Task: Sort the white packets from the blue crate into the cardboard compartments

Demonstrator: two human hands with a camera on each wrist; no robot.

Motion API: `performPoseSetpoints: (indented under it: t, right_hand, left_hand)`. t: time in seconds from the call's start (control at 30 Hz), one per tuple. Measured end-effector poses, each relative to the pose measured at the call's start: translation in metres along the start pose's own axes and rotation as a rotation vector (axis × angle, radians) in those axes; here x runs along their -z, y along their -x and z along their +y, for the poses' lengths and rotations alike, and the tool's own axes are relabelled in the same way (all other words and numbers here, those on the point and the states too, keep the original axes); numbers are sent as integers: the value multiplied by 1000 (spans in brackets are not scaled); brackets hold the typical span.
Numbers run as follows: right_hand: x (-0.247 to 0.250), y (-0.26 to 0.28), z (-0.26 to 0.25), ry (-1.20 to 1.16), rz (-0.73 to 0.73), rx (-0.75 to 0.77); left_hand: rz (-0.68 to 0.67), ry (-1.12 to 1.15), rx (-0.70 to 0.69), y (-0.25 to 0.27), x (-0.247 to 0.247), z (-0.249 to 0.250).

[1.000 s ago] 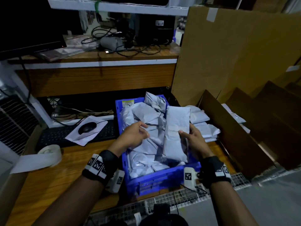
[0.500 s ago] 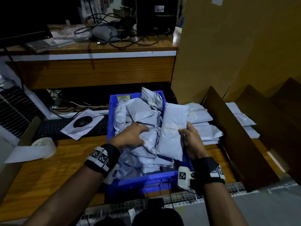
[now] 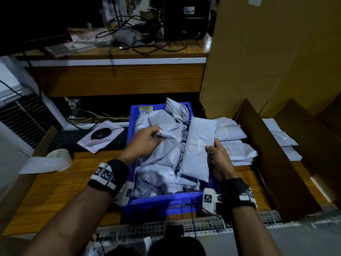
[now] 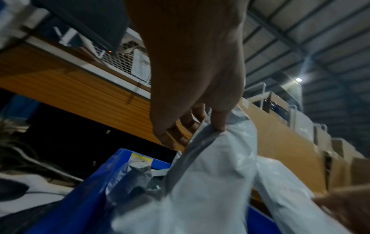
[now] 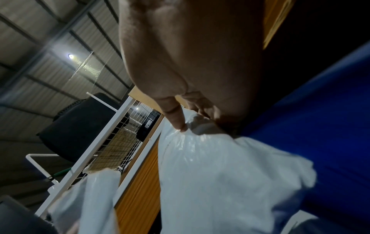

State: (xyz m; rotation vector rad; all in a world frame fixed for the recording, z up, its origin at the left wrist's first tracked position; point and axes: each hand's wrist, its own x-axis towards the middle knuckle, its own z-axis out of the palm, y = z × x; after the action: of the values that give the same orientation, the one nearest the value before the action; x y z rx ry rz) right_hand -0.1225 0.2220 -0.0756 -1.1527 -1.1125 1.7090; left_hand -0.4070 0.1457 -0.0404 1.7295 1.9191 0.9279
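On the wooden desk to my left I see a roll of white tape with its loose end trailing. Behind it a black keyboard carries a white paper with a black mouse on top. The upper shelf holds tangled black cables and a dark monitor.

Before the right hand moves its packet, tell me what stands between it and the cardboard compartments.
For the nearest compartment, nothing visible: the packet in the right hand sits at the crate's right edge, beside the stack there. A tall divider blocks the next compartment; the packet would likely have to be lifted over it.
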Motion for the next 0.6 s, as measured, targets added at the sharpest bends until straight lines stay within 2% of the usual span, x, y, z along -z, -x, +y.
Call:
performPoseSetpoints:
  t: [0.1, 0.2, 0.3, 0.47, 0.6]
  right_hand:
    - [-5, 3, -1, 22, -11, 25]
    - [-13, 12, -6, 43, -22, 41]
    - [-18, 19, -8, 35, -50, 65]
    - [-27, 27, -12, 25, -70, 94]
    - [-30, 34, -13, 36, -112, 177]
  left_hand:
    - [110, 349, 104, 4, 18, 6]
    - [161, 558, 105, 9, 28, 12]
    - [164, 525, 93, 15, 27, 8]
    - [176, 450, 148, 23, 21, 3]
    - [175, 446, 105, 26, 20, 6]
